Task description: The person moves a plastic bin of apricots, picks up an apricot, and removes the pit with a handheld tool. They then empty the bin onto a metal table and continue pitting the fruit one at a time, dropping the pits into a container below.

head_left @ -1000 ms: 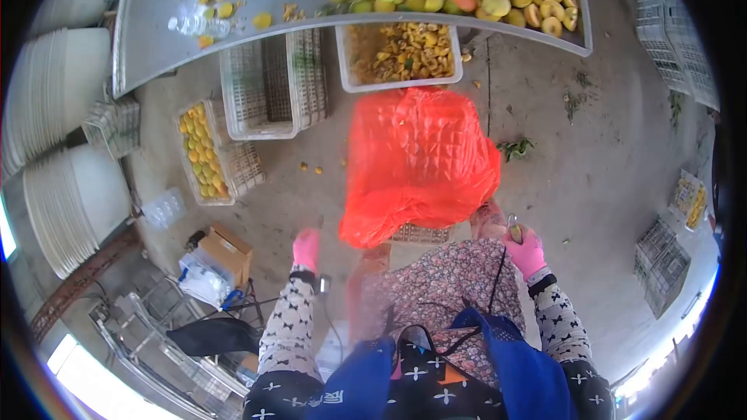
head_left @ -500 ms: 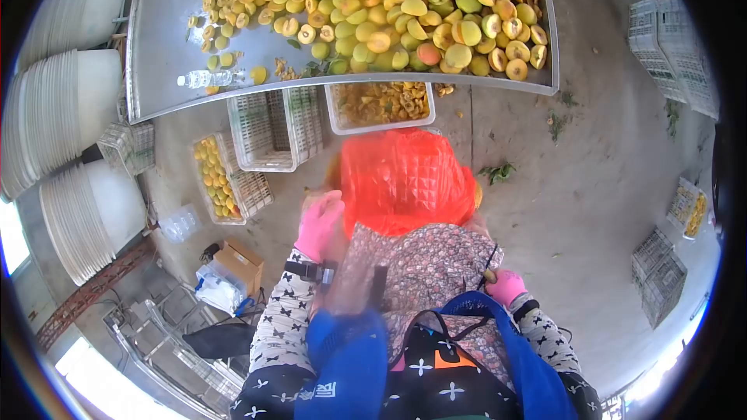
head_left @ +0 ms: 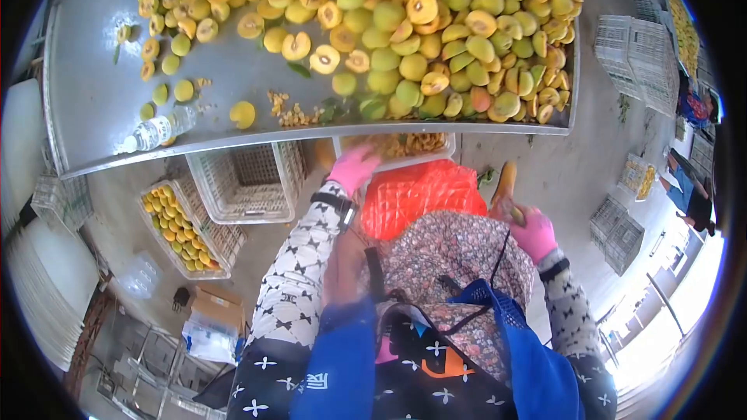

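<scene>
My left hand, in a pink glove, is at the near edge of a pale tub of orange-yellow fruit pieces; its fingers are blurred. My right hand, also pink-gloved, is closed by my right knee around a small greenish-brown thing, mostly hidden by the fingers. Between my hands a red plastic bag lies in front of my flowered apron. Above is a metal table heaped with whole and halved yellow-green peaches, some showing their stones.
A clear bottle lies on the table near several loose fruit pits. Below the table edge stand a white crate and a crate of whole fruit. More crates and a person are at the right.
My left hand has moved up and right, from beside the red bag to the tub. My right hand has moved up, still closed. The view has shifted, showing more of the right side.
</scene>
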Demonstrator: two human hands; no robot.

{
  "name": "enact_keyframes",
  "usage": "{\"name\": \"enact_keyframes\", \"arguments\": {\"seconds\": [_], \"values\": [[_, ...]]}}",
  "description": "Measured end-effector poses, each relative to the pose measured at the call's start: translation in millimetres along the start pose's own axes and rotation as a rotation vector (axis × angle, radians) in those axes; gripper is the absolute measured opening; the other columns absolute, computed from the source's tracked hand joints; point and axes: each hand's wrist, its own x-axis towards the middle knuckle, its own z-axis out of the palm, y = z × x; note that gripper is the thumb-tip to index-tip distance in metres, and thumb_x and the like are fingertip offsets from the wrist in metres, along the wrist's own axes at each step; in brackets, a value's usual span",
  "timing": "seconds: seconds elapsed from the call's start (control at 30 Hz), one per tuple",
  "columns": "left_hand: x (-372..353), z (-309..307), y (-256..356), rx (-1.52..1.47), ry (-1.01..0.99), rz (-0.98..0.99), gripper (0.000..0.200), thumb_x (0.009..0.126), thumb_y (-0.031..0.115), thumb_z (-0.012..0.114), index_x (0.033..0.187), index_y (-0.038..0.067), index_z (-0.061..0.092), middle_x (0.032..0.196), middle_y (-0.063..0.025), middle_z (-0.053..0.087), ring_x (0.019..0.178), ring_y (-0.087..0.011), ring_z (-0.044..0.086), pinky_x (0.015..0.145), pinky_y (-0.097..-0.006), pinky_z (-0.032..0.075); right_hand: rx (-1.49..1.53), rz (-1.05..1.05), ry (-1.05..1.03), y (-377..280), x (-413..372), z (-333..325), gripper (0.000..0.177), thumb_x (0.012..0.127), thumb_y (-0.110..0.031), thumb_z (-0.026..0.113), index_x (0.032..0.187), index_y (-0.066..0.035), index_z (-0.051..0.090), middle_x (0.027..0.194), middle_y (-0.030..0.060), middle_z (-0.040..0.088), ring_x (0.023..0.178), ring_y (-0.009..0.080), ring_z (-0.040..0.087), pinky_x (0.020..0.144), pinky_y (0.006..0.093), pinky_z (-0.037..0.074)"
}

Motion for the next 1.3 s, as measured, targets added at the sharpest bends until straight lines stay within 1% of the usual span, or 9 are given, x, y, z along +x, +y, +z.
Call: {"name": "enact_keyframes", "arguments": {"seconds": [0.13, 0.27, 0.47, 0.5, 0.63, 0.73, 0.87, 1.07, 1.3], "values": [[52.6, 22.4, -49.0, 0.734, 0.126, 0.421, 0.041, 0.088, 0.037, 0.062, 0.118, 0.008, 0.063, 0.12, -0.0165, 0.062, 0.103, -0.0287, 0.063, 0.085, -0.039, 0.051, 0.032, -0.368, -0.101, -41.3, 105.2, 62.3, 0.026, 0.085, -0.028, 0.063, 0.106, -0.013, 0.064, 0.092, 0.0135, 0.065, 0.089, 0.0338, 0.063, 0.08, 0.0463, 0.05], [81.4, 0.5, -26.2, 0.711, -0.013, -0.076, 0.038, 0.095, 0.033, 0.049, 0.123, 0.009, 0.061, 0.126, -0.015, 0.061, 0.117, -0.0315, 0.057, 0.101, -0.0426, 0.042, -0.171, -0.223, 0.209, -5.0, 215.5, 158.0, 0.028, 0.085, -0.027, 0.064, 0.107, -0.01, 0.064, 0.101, 0.0156, 0.066, 0.097, 0.0363, 0.062, 0.082, 0.0482, 0.049], [77.7, -22.9, -65.2, 1.044, 0.335, 0.191, 0.03, 0.093, 0.03, 0.052, 0.101, 0.008, 0.07, 0.102, -0.0164, 0.068, 0.1, -0.0354, 0.063, 0.087, -0.0434, 0.049, -0.192, -0.368, -0.089, 52.3, 275.5, 225.4, 0.038, 0.095, -0.038, 0.047, 0.117, -0.012, 0.064, 0.122, 0.0142, 0.064, 0.111, 0.0367, 0.059, 0.088, 0.0521, 0.046], [86.1, -26.7, -76.0, 1.093, 0.307, 0.215, 0.029, 0.091, 0.03, 0.054, 0.1, 0.007, 0.07, 0.099, -0.0161, 0.068, 0.097, -0.0356, 0.063, 0.084, -0.044, 0.049, -0.095, -0.51, 0.22, 46.6, 272.4, 236.5, 0.033, 0.093, -0.033, 0.051, 0.115, -0.012, 0.065, 0.114, 0.0144, 0.066, 0.104, 0.0363, 0.062, 0.088, 0.0503, 0.048], [112.7, -26.0, -97.0, 0.93, 0.464, 0.608, 0.024, 0.087, 0.031, 0.063, 0.098, 0.01, 0.071, 0.093, -0.0138, 0.069, 0.088, -0.0337, 0.065, 0.078, -0.0436, 0.05, -0.46, -0.564, -0.229, 31.7, 294.7, 204.3, 0.04, 0.085, -0.036, 0.061, 0.11, -0.005, 0.064, 0.11, 0.0228, 0.065, 0.106, 0.0401, 0.06, 0.091, 0.0466, 0.048], [115.0, -11.6, -37.0, 1.119, 0.386, 0.801, 0.033, 0.09, 0.039, 0.059, 0.107, 0.012, 0.069, 0.098, -0.013, 0.069, 0.09, -0.0315, 0.066, 0.079, -0.044, 0.05, 0.048, -0.551, 0.179, 20.6, 294.1, 197.6, 0.034, 0.081, -0.03, 0.062, 0.103, -0.005, 0.066, 0.091, 0.0186, 0.067, 0.087, 0.0411, 0.065, 0.078, 0.0494, 0.052], [155.0, 19.8, -41.7, 0.819, 0.298, 0.419, 0.049, 0.086, 0.043, 0.06, 0.13, 0.022, 0.057, 0.131, -0.0163, 0.056, 0.119, -0.0351, 0.054, 0.1, -0.0438, 0.045, 0.133, -0.194, -0.068, 13.4, 299.9, 196.1, 0.045, 0.077, -0.035, 0.065, 0.1, 0.004, 0.064, 0.1, 0.0283, 0.064, 0.094, 0.0434, 0.064, 0.086, 0.0476, 0.051], [166.6, 86.3, -107.4, 0.833, 0.572, 0.03, 0.101, 0.073, 0.058, 0.073, 0.149, 0.01, 0.028, 0.15, -0.0221, 0.033, 0.124, -0.041, 0.052, 0.101, -0.051, 0.043, -0.375, -0.474, 0.748, 3.1, 281.1, 232.3, 0.046, 0.089, -0.03, 0.058, 0.128, -0.007, 0.053, 0.121, 0.0218, 0.058, 0.107, 0.0401, 0.059, 0.089, 0.0488, 0.049], [128.4, 103.5, -103.8, 0.704, 0.481, -0.076, 0.121, 0.066, 0.057, 0.081, 0.155, 0.014, 0.011, 0.158, -0.0252, 0.014, 0.127, -0.0402, 0.05, 0.099, -0.0511, 0.044, -0.415, -0.576, 0.253, -53.6, 287.9, 252.3, 0.065, 0.086, -0.027, 0.063, 0.144, -0.013, 0.038, 0.127, 0.0276, 0.053, 0.113, 0.0431, 0.056, 0.096, 0.0483, 0.045]]}}
